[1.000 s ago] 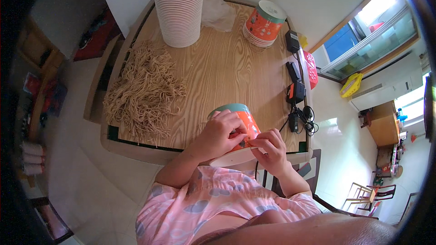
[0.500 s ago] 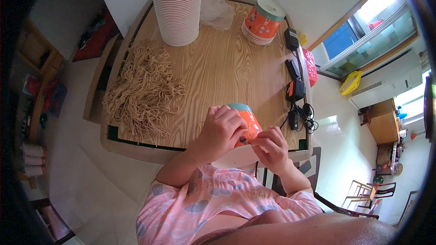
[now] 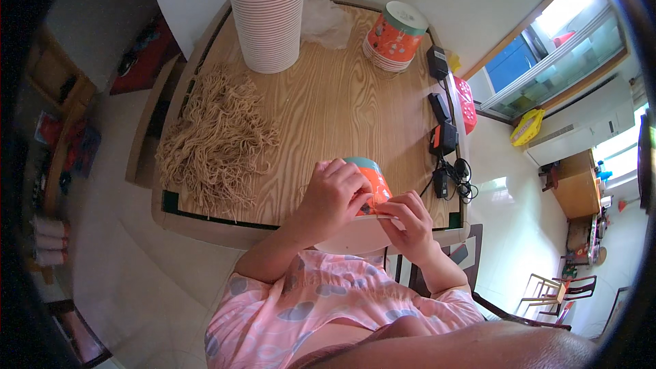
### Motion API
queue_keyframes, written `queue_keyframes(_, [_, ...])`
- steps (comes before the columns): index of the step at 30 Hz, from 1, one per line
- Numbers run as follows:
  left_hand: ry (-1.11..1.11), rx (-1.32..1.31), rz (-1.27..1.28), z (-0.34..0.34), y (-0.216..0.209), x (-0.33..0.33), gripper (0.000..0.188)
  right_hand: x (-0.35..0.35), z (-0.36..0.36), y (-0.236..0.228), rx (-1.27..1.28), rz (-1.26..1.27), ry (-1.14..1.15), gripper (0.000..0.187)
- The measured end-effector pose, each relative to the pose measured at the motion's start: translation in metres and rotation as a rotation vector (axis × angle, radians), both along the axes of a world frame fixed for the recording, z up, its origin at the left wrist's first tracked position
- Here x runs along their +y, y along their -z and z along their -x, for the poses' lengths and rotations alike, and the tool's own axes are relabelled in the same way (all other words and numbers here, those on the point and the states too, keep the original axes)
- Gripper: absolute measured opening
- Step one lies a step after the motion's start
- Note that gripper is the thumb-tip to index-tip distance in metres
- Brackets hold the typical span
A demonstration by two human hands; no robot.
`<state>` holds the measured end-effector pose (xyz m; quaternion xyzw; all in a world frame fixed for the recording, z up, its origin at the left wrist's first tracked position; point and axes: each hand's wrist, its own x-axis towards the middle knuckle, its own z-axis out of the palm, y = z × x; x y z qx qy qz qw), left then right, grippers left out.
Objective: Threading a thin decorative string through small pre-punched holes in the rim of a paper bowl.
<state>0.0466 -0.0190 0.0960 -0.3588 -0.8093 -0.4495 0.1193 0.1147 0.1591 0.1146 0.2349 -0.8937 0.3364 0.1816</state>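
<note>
An orange paper bucket [image 3: 372, 181] with a teal band is tilted at the table's near edge, its white open mouth towards me. My left hand [image 3: 335, 195] wraps over its left side, fingers curled on the wall. My right hand [image 3: 408, 221] is closed in a pinch at the rim on the right. Anything thin between those fingertips is too small to make out. Left of my hands lies a loose heap of tan cords [image 3: 219, 137]. A short stack of similar orange buckets [image 3: 394, 39] stands upside down at the back right.
A tall stack of white-rimmed paper buckets [image 3: 268, 14] rises at the back left of the wooden table [image 3: 328, 102], beside a crumpled clear plastic bag [image 3: 326, 22]. Black power adapters and cables [image 3: 444, 138] line the right edge. A red plastic basket [image 3: 466, 104] is beyond it.
The bucket's mouth has tipped slightly, and my right fingertips have shifted a little along the rim. My left hand stays nearly where it was.
</note>
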Motion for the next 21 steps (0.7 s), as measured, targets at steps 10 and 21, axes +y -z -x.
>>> queue_keyframes(10, [-0.077,0.066,0.012,0.003,-0.004,0.003,0.016,0.003,0.007,0.000,-0.023,-0.018,0.011,0.017])
queue_keyframes(21, [-0.342,0.177,0.111,0.006,0.003,-0.003,0.023,0.006,0.050,0.000,-0.253,0.195,0.343,0.026])
